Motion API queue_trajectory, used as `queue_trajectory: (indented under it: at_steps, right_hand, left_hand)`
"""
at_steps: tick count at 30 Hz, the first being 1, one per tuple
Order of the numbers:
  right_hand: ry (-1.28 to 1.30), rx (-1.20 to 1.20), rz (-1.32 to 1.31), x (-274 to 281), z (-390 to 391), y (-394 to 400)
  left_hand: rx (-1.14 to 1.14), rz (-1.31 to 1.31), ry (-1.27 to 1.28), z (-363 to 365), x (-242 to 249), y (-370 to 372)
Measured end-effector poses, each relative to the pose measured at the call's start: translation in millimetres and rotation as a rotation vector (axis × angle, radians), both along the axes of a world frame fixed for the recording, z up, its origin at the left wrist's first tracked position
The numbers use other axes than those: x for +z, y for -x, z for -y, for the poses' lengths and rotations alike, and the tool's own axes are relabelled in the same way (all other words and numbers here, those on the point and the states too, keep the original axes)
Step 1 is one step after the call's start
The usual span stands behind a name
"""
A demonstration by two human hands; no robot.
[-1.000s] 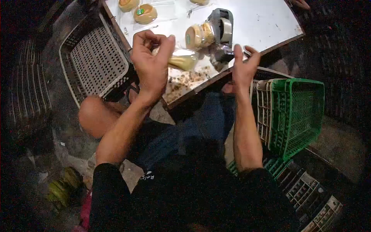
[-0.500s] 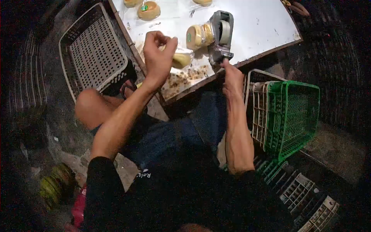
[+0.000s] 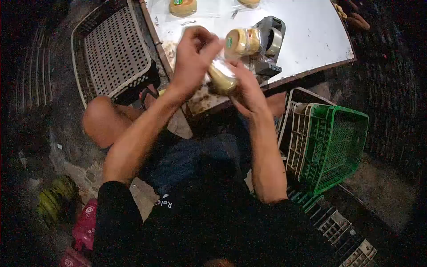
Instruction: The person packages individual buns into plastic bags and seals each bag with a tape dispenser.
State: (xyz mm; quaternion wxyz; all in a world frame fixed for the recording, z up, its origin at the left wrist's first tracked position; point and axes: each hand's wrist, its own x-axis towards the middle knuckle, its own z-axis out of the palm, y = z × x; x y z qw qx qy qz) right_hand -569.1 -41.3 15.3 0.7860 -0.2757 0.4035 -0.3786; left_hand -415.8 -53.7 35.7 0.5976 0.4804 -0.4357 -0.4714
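My left hand [image 3: 194,60] closes on the gathered upper end of a clear plastic wrapper around a round yellowish bun [image 3: 223,79]. On the other side, my right hand [image 3: 248,86] has its fingers against the same wrapped bun, holding it tilted above the table's near corner. Motion blurs the fingertips. Just beyond, wrapped buns [image 3: 240,41] with a green label stand against a grey tape dispenser [image 3: 269,46], which carries a roll of tape. Another labelled bun [image 3: 183,6] lies on clear plastic at the far edge of view, near a partly cut-off bun [image 3: 250,2].
The white table [image 3: 311,40] has a stained near corner. A grey-brown perforated crate [image 3: 116,49] stands at left. On the right are a green crate [image 3: 342,147] and pale crates [image 3: 297,138]. A pink bag [image 3: 86,224] and green bananas [image 3: 55,200] lie lower left.
My right hand has left the tape dispenser and come left to the wrapped bun. The bun is now raised and tilted between both hands. The whole view has shifted slightly.
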Motion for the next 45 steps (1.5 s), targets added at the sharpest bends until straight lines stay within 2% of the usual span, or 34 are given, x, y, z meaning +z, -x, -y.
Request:
queue_trajectory:
  at_steps: [1,2,3,4,6,7,8,9,10,11,13,15,16,18,21,22,24,26,27,28,30,31,32,34,35,36,38,40,41,42,44,45]
  right_hand:
    - [0.067,-0.159,-0.104,-3,4,-8]
    - [0.137,-0.315,-0.208,1,10,-20]
    - [0.126,-0.333,-0.207,12,14,-25]
    - [0.284,-0.332,-0.365,11,19,-21]
    - [0.601,-0.322,-0.676,7,34,-6]
    - [0.552,-0.377,-0.771,21,46,4]
    - [0.619,-0.418,-0.800,27,66,16]
    - [0.694,-0.404,-0.819,41,87,24]
    - [0.786,-0.352,-0.897,35,118,37]
    - [0.844,-0.284,-1.027,21,156,52]
    - [1.030,-0.056,-1.458,-2,235,69]
    - [0.969,0.158,-1.792,-35,314,71]
    - [0.852,0.266,-1.900,-40,341,64]
    - [0.614,0.533,-1.902,-52,377,63]
    - [0.758,0.338,-1.629,-56,384,49]
    - [0.909,0.006,-1.341,-60,372,38]
    - [1.315,-0.111,-1.063,-2,299,-3]
    - [1.558,-0.204,-1.068,35,213,-23]
    - [1.693,-0.093,-1.047,49,173,-25]
    - [1.821,0.025,-1.025,59,135,-23]
    - [1.433,0.202,-0.632,64,68,-16]
    - [1.062,0.079,-0.312,51,46,-12]
    - [0.824,-0.108,-0.157,51,33,-8]
    - [0.497,-0.280,-0.106,52,19,-4]
    - [0.519,-0.212,-0.279,42,14,-4]
    - [0.468,-0.145,-0.304,37,4,-3]
    - [0.562,-0.228,-0.292,36,-9,-4]
    - [0.314,-0.338,0.118,54,-10,12]
    - [0.387,-0.343,0.129,77,-16,12]
    - [0.508,-0.326,-0.108,84,-25,13]
    - [0.743,-0.273,-0.589,94,-31,11]
    - [0.858,-0.278,-0.479,80,-32,9]
  left_hand:
    - [0.057,-0.131,-0.091,4,10,-3]
    - [-0.060,-0.381,-0.299,12,5,-16]
    - [-0.197,-0.348,-0.307,15,-3,-30]
    - [-0.333,-0.311,-0.313,20,-10,-39]
    - [-0.338,0.086,-0.292,39,-25,-42]
    - [-0.184,0.147,-0.208,44,-36,-21]
    - [-0.212,0.228,-0.339,55,-38,-5]
    - [-0.260,0.222,-0.347,59,-41,5]
    - [-0.307,0.218,-0.352,63,-42,12]
    - [-0.244,0.143,-0.316,62,-36,18]
    - [-0.161,0.040,-0.292,65,-28,10]
    - [-0.093,-0.025,-0.279,67,-23,-8]
    - [-0.075,-0.038,-0.322,71,-18,-16]
    - [-0.035,-0.068,-0.405,76,-9,-30]
    - [-0.029,-0.148,-0.374,93,-11,-41]
    - [-0.034,-0.199,-0.392,90,-8,-40]
    - [-0.084,-0.401,-0.428,89,-3,-43]
    - [-0.146,-0.672,-0.493,82,1,-55]
    - [-0.214,-0.767,-0.497,78,4,-59]
    - [-0.259,-0.804,-0.392,71,1,-62]
    - [-0.221,-0.502,-0.291,53,12,-59]
    - [-0.296,-0.322,-0.275,43,18,-60]
    - [-0.287,-0.193,-0.241,32,25,-53]
    - [-0.303,-0.077,-0.116,19,22,-37]
    - [-0.192,-0.079,-0.083,19,18,-26]
    - [-0.082,-0.084,-0.054,15,13,-16]
    - [0.173,0.262,0.112,2,24,-4]
    - [0.215,0.137,0.058,-15,40,4]
    - [0.042,0.091,0.122,-20,45,5]
    - [-0.030,0.176,0.158,-22,45,5]
    - [-0.147,0.139,0.155,-36,52,12]
    - [-0.048,0.232,0.092,-43,56,13]
